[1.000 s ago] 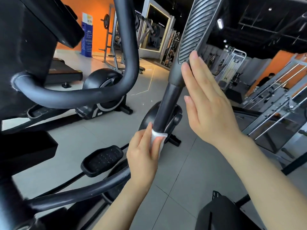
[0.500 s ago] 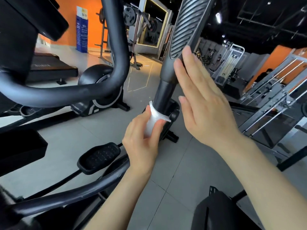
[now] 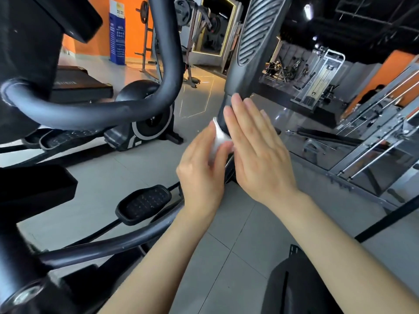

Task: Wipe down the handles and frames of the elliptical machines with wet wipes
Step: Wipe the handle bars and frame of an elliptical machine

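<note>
1. Left hand [image 3: 201, 175] grips a white wet wipe [image 3: 218, 139], fingers curled round it, pressing it against the dark handle bar [image 3: 247, 53] of the elliptical.
2. Right hand [image 3: 260, 155] lies flat against the same bar just beside the wipe, fingers straight and together.
3. Ribbed grip rises above both hands.
4. Curved black frame tube [image 3: 95, 112] sweeps across the left.
5. Foot pedal [image 3: 144, 203] sits below, over the grey tiled floor [image 3: 226, 257].
</note>
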The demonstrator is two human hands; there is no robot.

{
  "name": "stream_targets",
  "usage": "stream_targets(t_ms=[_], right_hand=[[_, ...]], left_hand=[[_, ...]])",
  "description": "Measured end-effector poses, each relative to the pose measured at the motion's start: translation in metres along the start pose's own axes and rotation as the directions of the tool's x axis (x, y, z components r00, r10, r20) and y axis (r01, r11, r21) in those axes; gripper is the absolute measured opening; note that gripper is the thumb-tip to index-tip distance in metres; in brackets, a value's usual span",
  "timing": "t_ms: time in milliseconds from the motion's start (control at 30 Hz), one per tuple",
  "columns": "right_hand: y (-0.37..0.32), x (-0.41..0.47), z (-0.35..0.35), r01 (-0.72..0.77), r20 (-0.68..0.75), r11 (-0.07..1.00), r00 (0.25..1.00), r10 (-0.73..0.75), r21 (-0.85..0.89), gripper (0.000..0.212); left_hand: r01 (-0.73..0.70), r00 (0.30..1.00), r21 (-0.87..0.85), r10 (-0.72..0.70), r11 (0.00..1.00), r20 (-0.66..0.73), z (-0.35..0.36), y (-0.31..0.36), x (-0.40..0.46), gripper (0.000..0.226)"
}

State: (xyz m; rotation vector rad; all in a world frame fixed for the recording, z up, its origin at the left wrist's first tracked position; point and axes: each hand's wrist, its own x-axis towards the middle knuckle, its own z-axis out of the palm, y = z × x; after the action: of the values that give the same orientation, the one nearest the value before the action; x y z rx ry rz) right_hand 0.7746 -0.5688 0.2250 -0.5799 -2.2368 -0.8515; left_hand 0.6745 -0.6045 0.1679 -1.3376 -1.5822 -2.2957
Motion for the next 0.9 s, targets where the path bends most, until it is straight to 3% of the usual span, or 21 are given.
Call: stream_targets(t_ms=[267,433,600,767,900], right_hand=[[0.0,-0.012,0.01,0.035,0.007,0.999,0.999,-0.035,-0.024,0.051],[-0.026,-0.037,0.035,0.155,0.078,0.983,0.986,-0.148,-0.096,0.052],[-0.04,-0.054,0.049,0.21,0.107,0.971,0.974,-0.199,-0.111,0.049],[-0.051,-0.084,0.052,0.201,0.134,0.979,0.972,-0.193,-0.042,0.045],[-0.058,-0.1,0.049,0.135,0.147,0.991,0.98,-0.135,0.009,0.043]], left_hand=[[0.007,1.0,0.155,-0.011,0.988,0.025,-0.017,-0.073,-0.07,0.039],[-0.121,0.985,0.334,0.071,0.935,0.159,-0.043,-0.1,-0.088,0.04],[-0.306,0.935,0.613,0.109,0.729,0.338,-0.11,-0.137,-0.11,0.031],[-0.474,0.871,0.74,0.133,0.476,0.472,-0.184,-0.148,-0.105,0.025],[-0.448,0.883,0.784,0.077,0.43,0.462,-0.201,-0.155,-0.11,0.029]])
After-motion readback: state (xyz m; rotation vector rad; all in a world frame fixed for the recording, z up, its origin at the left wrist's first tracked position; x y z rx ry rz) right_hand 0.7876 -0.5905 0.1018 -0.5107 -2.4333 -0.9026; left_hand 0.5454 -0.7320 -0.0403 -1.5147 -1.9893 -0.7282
